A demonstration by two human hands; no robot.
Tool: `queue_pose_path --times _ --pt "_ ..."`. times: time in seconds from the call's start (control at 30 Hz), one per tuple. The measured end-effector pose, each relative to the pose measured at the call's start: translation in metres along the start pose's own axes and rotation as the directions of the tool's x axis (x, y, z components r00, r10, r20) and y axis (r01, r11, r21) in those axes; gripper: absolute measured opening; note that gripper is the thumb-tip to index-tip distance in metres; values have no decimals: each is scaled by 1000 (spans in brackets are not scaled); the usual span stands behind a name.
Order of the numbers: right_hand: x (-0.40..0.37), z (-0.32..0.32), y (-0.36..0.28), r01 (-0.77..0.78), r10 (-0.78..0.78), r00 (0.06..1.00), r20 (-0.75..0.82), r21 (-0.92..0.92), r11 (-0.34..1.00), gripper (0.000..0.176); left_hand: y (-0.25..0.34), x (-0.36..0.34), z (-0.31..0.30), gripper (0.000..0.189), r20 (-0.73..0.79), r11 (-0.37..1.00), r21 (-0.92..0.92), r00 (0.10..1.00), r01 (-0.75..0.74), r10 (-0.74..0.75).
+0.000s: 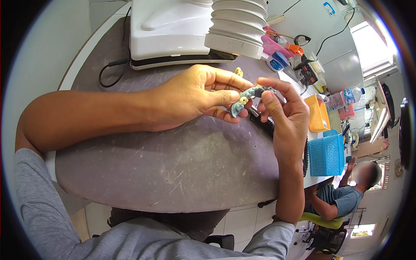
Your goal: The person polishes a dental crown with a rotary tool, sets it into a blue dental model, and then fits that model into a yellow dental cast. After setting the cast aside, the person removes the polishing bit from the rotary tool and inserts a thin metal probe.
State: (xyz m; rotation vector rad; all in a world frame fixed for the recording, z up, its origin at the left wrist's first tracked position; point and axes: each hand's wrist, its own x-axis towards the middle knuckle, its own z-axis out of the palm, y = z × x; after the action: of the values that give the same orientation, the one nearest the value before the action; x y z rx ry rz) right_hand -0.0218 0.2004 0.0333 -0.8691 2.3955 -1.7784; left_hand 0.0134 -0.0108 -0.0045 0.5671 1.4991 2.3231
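Observation:
My left hand (197,93) pinches the left end of a small curved grey-blue piece (247,94) that looks like a dental arch model. A pale yellow part (243,100) sits on its near side. My right hand (284,108) holds the same piece at its right end, thumb and fingers closed round it. Both hands are raised over the grey-brown table (173,173). Just beyond my left fingers is a small yellowish object (238,72). A dark tool with a metal tip shows partly behind my right hand.
Beyond my hands stands a white machine (169,41) with a ribbed white hose (237,26). A blue basket (326,154), an orange basket (317,113) and a plastic bottle (345,99) are at the right. Another person (340,199) sits farther right.

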Motion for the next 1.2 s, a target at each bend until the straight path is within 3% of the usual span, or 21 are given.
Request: queue_pose_path --times 0.13,0.2,0.23,0.3,0.33,0.43,0.57,0.7,0.77,0.83,0.9,0.97,1.03,1.07,1.2 --pt "1 1 -5 -4 4 999 -45 -14 1000 24 0 -2 1 48 -5 999 -40 1000 -15 15" --pt "5 -7 -1 59 -103 990 -102 -365 929 23 -1 -3 3 51 -35 997 -63 999 -37 35" --pt "6 -10 -2 60 -102 990 -97 -364 929 23 0 -6 4 51 -93 999 -20 995 -34 32" --pt "7 -15 -5 239 -104 969 226 -733 637 24 2 -10 5 52 -156 999 24 987 -21 25" --pt "6 -13 -4 216 -29 966 255 -748 628 26 4 -12 5 50 -172 999 32 985 -4 10" --pt "8 -11 4 282 -111 955 275 -728 625 25 3 -15 8 45 -208 1000 14 978 15 -11" --pt "7 -13 -1 196 6 965 262 -737 646 23 2 -15 10 42 -208 1000 -30 978 -4 -2" --pt "6 -15 -2 230 -5 955 296 -733 640 20 2 -13 9 43 -235 998 -60 972 -5 -9" --pt "8 -12 -6 140 -47 988 148 -727 672 17 -1 -13 8 42 -239 999 -33 971 -24 15" --pt "8 -13 -3 119 -59 992 112 -665 738 17 2 -11 9 43 -246 999 -40 969 -17 7" --pt "5 -11 -9 -2 18 1000 22 -569 822 19 4 -11 10 43 -247 999 -51 969 -8 -5" --pt "4 -14 -4 78 -47 997 68 -566 821 29 5 -11 10 44 -220 998 -63 975 -2 -12" --pt "3 -7 -10 226 -98 970 222 -680 698 40 2 -9 8 44 -225 997 -72 974 -11 -6" --pt "3 -3 -8 187 -86 980 178 -698 692 51 1 -8 6 44 -228 997 -75 974 -17 -1" --pt "2 4 -2 228 -123 973 194 -756 613 60 0 -9 5 44 -204 995 -88 979 -38 19"
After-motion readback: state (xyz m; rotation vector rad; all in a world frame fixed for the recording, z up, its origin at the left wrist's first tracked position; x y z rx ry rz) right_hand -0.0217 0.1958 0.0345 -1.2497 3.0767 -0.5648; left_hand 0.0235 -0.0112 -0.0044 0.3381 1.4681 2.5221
